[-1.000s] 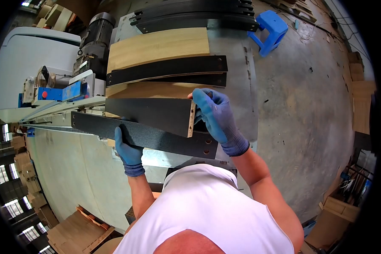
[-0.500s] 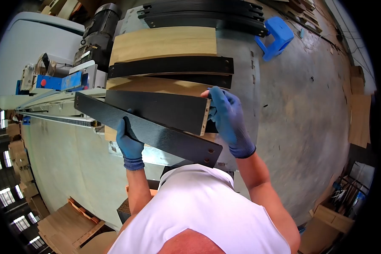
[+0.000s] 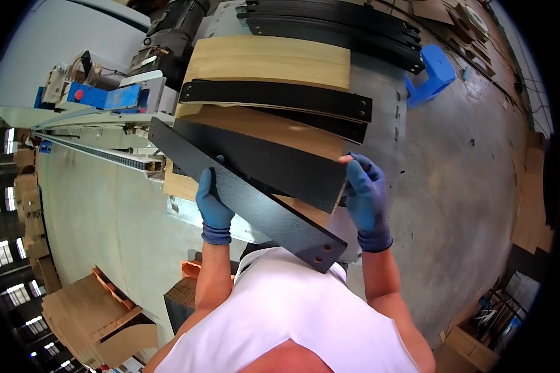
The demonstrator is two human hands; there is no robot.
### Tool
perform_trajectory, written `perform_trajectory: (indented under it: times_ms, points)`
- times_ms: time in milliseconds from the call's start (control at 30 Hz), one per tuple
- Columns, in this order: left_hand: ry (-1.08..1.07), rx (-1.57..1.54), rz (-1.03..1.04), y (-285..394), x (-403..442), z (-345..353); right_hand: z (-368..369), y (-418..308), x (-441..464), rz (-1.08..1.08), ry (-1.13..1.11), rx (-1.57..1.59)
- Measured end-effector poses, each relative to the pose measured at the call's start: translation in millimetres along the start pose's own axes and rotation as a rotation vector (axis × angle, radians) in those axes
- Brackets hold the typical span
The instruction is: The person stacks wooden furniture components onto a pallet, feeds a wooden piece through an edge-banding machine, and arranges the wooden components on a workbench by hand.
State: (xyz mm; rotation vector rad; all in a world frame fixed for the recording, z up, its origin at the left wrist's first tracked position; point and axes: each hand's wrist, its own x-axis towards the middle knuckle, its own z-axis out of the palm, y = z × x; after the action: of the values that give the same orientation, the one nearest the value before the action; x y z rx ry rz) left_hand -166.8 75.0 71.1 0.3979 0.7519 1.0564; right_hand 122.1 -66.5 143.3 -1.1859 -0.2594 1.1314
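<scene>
Grips one long, narrow black board (image 3: 255, 205) in the blue-gloved left hand (image 3: 214, 208), thumb on the near face, fingers closed behind. Counts two round holes (image 3: 323, 254) at the board's near right end, by the white top (image 3: 298, 304). Slants across, left end farther away.

With the blue-gloved right hand (image 3: 365, 193), fingers curled narrow, touches the right end of one wider black board (image 3: 261, 161), at its far corner. Cannot tell whether pinched there or just touching. Shows one bare fingertip through the glove.

Farther out, see two black strips (image 3: 280, 99), one partly over the other. Just beyond these, one broad, pale wooden board (image 3: 267, 59). More pale wood under the strips and the wider board; pieces not countable. All on one grey metal table (image 3: 379, 130).

At the far side, one stack of black boards (image 3: 336, 28), exact number unclear. To its right, one blue plastic stool (image 3: 434, 71) on the concrete floor (image 3: 454, 186).

To the left, one dark motor (image 3: 174, 31), one white machine housing (image 3: 62, 37), one blue bracket (image 3: 121, 98), one red button (image 3: 79, 94).
</scene>
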Motion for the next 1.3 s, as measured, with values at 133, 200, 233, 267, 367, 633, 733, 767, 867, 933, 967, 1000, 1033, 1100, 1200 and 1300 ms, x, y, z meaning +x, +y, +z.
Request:
perform_trajectory:
  times_ms: [133, 200, 233, 267, 367, 633, 733, 767, 867, 933, 967, 1000, 1033, 1100, 1200, 1300]
  points:
    - [0.016, -0.028, -0.011, -6.5, 0.5, -6.6, -7.8, 9.4, 1.7, -0.007, 0.034, 0.009]
    - [0.018, -0.052, -0.011, -7.7, 1.8, -5.6, -7.8, 9.5, 2.5, -0.005, 0.062, -0.007]
    - [0.015, -0.052, -0.010, -8.6, 2.7, -5.7, -9.6, 10.7, 3.5, -0.001, 0.076, -0.019]
    - [0.014, -0.054, -0.010, -9.7, 3.5, -6.2, -11.3, 11.7, 4.7, 0.003, 0.090, -0.031]
    - [-0.002, -0.069, -0.019, -13.9, 4.3, -5.7, -17.6, 13.9, 6.9, 0.023, 0.120, -0.053]
    - [0.108, 0.051, 0.043, -13.6, 28.0, -25.0, -21.9, 14.1, 5.8, 0.061, 0.124, -0.039]
    - [0.013, 0.058, -0.024, -14.7, 34.7, -39.3, -24.1, 13.2, 4.1, 0.039, 0.073, 0.043]
    - [0.008, 0.043, -0.041, -17.0, 35.5, -41.8, -29.8, 13.4, 2.9, 0.011, 0.056, -0.021]
    - [-0.058, 0.027, -0.061, -18.5, 35.0, -40.4, -32.1, 9.2, 0.1, -0.054, -0.032, -0.156]
    - [-0.051, 0.057, -0.011, -9.6, 30.4, -41.7, -13.4, -11.5, -20.5, -0.092, -0.093, -0.188]
    - [-0.042, 0.062, 0.025, -11.0, 30.2, -43.4, -10.2, -13.7, -24.9, -0.103, -0.111, -0.238]
    - [-0.036, 0.065, 0.060, -11.8, 29.6, -44.2, -7.4, -16.1, -30.2, -0.117, -0.126, -0.289]
    - [-0.049, 0.056, 0.069, -11.9, 29.8, -44.3, -4.4, -18.2, -33.8, -0.133, -0.142, -0.341]
    - [-0.071, 0.039, 0.088, -10.7, 26.7, -46.4, 5.9, -21.5, -40.1, -0.202, -0.155, -0.337]
    - [-0.030, 0.016, 0.076, -5.2, 25.2, -55.6, 16.1, -19.8, -42.7, -0.343, -0.226, -0.371]
    - [-0.015, -0.011, 0.082, -1.7, 26.0, -70.8, 22.7, -9.7, -34.9, -0.564, -0.332, -0.356]
